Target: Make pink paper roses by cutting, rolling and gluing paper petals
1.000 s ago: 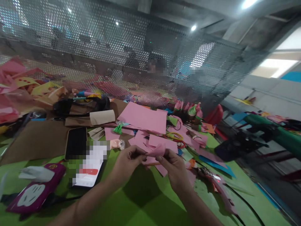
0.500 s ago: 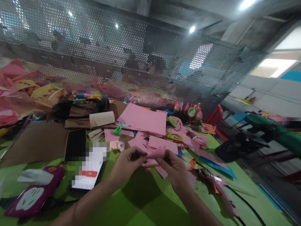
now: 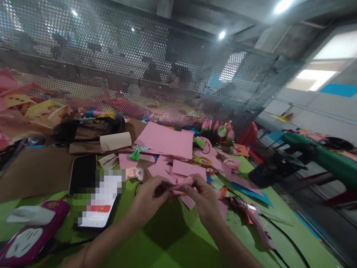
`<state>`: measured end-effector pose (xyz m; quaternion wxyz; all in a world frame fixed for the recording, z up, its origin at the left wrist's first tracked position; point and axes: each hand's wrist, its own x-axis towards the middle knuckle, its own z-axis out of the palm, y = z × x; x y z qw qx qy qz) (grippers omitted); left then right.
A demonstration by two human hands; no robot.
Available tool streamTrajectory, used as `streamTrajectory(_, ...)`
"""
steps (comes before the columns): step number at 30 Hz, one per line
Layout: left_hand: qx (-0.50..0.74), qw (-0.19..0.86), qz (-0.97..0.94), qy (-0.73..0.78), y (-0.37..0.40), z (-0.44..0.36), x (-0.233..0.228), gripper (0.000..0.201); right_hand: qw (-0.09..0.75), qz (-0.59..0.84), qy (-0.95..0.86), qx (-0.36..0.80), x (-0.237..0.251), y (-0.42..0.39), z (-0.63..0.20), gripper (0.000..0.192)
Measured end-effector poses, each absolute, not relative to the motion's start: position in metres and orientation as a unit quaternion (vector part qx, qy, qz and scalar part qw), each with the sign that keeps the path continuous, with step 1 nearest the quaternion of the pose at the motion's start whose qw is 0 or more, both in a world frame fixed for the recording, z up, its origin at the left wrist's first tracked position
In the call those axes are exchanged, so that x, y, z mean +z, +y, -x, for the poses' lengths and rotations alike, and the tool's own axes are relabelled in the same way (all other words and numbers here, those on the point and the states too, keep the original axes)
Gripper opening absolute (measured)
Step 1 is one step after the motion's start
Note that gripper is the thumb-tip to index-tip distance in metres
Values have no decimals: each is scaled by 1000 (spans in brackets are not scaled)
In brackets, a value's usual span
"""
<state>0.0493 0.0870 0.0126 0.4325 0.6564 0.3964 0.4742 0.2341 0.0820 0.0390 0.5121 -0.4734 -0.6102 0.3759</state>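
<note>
A small curled piece of pink paper (image 3: pixel 182 184) is held between both hands above the green table (image 3: pixel 164 249). My left hand (image 3: pixel 153 194) pinches its left end with thumb and fingertips. On the other side, my right hand (image 3: pixel 203 197) is closed on it, the thumb lying across the paper. Parts of the piece are hidden by my fingers. Flat pink paper pieces (image 3: pixel 189 169) lie just behind the hands, with yellow-handled scissors (image 3: pixel 203 161) and red handles beside them.
To the left lie a lit phone (image 3: pixel 102 204), a dark phone (image 3: pixel 83 174) and a purple case (image 3: pixel 36 234). A pink glue gun (image 3: pixel 258 221) with a cord rests at right. Paper flowers (image 3: pixel 222 130) stand near the perforated screen (image 3: pixel 125 74). Brown paper (image 3: pixel 36 173) lies far left.
The pink paper has turned flatter between my hands, and my right fingers have closed further over it. The whole view has shifted slightly, so the table things appear further left.
</note>
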Motion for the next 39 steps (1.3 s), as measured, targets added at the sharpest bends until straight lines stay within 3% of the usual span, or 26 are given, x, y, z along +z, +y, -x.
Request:
streamTrajectory(6,422,438,-690,392,89,-49,11,23,502,418,-590,474,40,81,-230,15)
streamTrajectory(11,444,441,-672,395,87,-49,10,22,504,441,-605,431,37,82,-232,19)
streamTrajectory(16,435,432,-684,395,87,-51,9,19,506,451,-557,479,35,81,-232,22)
streamTrajectory(22,430,437,-685,393,88,-52,8,22,512,482,-566,430,32,83,-235,23)
streamTrajectory(39,430,442,-684,389,88,-53,8,17,513,481,-549,452,29,84,-236,24)
